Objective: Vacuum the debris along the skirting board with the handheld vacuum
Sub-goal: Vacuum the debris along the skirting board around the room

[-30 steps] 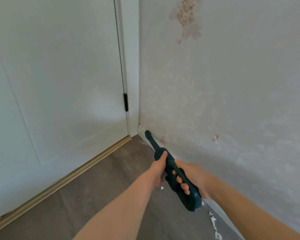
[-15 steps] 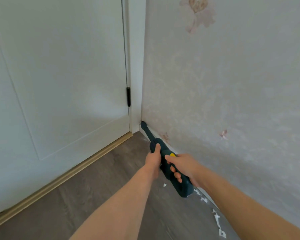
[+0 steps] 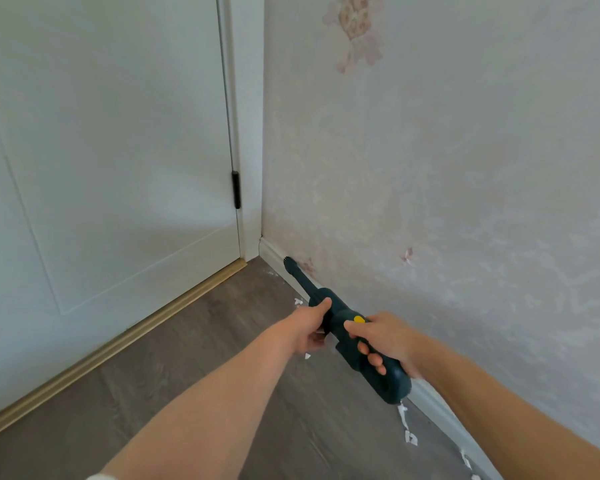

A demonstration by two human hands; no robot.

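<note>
A dark green handheld vacuum [image 3: 343,323] with a yellow button points toward the room corner. Its brush nozzle [image 3: 289,262] lies against the white skirting board [image 3: 269,251] at the foot of the right wall. My right hand [image 3: 383,344] grips the loop handle, fingers curled through it. My left hand [image 3: 310,322] holds the vacuum's barrel in front of the button. White paper scraps [image 3: 407,431] lie on the floor along the skirting behind the vacuum, and smaller ones [image 3: 298,301] sit beside the barrel.
A shut white door [image 3: 111,150] with a black hinge [image 3: 235,189] fills the left, with a gold threshold strip [image 3: 136,330] below it. Grey wood-look floor [image 3: 194,348] spreads between door and flowered wallpaper wall [image 3: 447,168].
The nozzle pushed forward into the corner half a second ago and has since drawn back a little along the skirting. Both hands kept their hold.
</note>
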